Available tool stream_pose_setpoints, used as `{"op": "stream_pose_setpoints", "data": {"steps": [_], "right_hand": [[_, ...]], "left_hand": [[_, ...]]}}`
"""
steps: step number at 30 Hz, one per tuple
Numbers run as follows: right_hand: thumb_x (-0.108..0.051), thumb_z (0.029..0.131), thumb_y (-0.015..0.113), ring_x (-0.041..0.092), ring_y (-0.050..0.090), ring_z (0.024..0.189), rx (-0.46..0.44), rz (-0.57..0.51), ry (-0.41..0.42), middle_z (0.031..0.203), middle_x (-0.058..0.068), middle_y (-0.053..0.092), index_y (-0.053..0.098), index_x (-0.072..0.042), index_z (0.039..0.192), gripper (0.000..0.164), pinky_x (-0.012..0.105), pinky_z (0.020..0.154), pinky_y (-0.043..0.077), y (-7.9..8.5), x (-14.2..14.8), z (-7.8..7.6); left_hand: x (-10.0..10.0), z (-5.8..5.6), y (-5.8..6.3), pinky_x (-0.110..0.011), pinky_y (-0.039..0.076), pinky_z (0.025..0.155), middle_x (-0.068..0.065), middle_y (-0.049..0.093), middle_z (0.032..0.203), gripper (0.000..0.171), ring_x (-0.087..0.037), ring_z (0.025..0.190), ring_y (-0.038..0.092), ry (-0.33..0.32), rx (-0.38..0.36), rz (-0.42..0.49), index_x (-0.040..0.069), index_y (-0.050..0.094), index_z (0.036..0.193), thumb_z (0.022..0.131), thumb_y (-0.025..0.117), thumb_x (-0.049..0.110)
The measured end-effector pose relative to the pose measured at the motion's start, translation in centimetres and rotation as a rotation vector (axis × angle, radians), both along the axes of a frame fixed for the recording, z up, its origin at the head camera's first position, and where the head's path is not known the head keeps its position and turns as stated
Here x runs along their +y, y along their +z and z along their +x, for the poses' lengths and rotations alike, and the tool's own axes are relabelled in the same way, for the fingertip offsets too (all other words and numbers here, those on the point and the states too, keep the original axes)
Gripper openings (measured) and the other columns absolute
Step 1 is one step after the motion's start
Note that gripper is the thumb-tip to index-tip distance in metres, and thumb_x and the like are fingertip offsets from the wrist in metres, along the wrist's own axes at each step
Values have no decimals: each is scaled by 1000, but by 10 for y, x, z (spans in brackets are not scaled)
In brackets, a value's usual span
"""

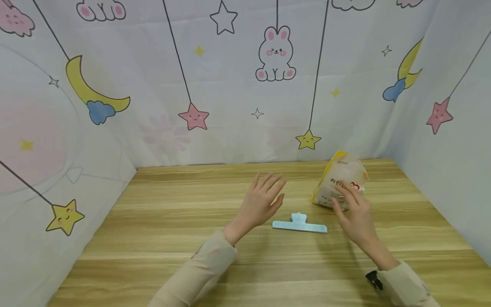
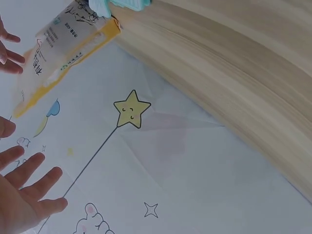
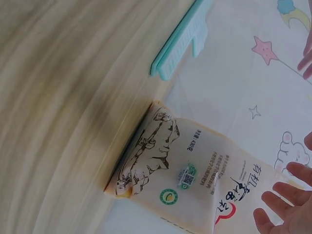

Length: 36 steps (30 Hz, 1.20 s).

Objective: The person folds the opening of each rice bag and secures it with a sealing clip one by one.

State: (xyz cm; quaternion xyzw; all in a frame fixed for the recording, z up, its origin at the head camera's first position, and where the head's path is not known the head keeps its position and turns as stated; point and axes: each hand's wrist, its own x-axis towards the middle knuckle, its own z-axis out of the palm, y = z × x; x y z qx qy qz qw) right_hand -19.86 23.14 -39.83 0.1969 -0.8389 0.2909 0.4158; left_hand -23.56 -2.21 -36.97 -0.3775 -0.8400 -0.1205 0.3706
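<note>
A white food bag [image 1: 347, 170] with yellow edges and printed characters stands upright at the back right of the table. My right hand [image 1: 356, 219] is in front of it, fingers spread and relaxed, overlapping its lower front in the head view. From the right wrist view, those fingertips [image 3: 273, 202] are beside the bag's upper part. A light blue sealing clip [image 1: 300, 226] lies on the table between my hands, its grip tab facing away from me. Left of the clip, my left hand [image 1: 261, 200] hovers above the table with fingers extended, holding nothing.
The wood-grain table [image 1: 172, 213] reaches back to a white curtain [image 1: 230, 85] printed with stars, moons and rabbits. More of this cloth hangs along the left and right sides. A black buckle [image 1: 374, 280] shows at the right sleeve.
</note>
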Motion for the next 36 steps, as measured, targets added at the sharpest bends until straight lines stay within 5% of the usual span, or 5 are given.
{"op": "stream_pose_setpoints", "data": {"steps": [6, 24, 26, 32, 36], "right_hand": [[2, 74, 64, 41, 51, 103, 0, -20, -24, 116, 26, 54, 58, 7, 107, 33, 47, 89, 40, -2, 5, 2], [2, 81, 57, 41, 45, 105, -96, -199, -112, 112, 26, 55, 57, 8, 107, 27, 55, 88, 33, -1, 25, -4], [4, 79, 57, 40, 46, 105, -70, -216, -118, 110, 26, 56, 58, 8, 105, 26, 51, 89, 33, -1, 27, -5], [6, 78, 57, 30, 48, 92, 0, -251, -149, 99, 27, 58, 59, 10, 103, 25, 17, 82, 28, 0, 29, -7], [3, 81, 55, 15, 45, 90, -16, -277, -173, 97, 27, 57, 58, 11, 102, 23, 19, 75, 30, 0, 32, -9]], "left_hand": [[2, -5, 5, -49, 35, 98, -6, 58, 119, 37, -24, 112, 52, -18, 5, -7, 11, 55, 119, 83, 59, 18], [15, -19, 14, -29, 44, 87, -4, 63, 100, 30, -17, 92, 58, -128, 67, 24, 6, 59, 113, 84, 55, 13], [16, -20, 15, -29, 45, 85, -4, 63, 100, 29, -17, 91, 58, -120, 70, 13, 6, 59, 111, 84, 55, 14], [21, -25, 17, -29, 46, 84, -4, 63, 99, 24, -17, 92, 58, -117, 103, -6, 7, 60, 107, 84, 54, 13], [24, -28, 21, -28, 46, 84, -3, 62, 98, 22, -18, 92, 58, -119, 123, -11, 7, 61, 104, 84, 54, 12]]}}
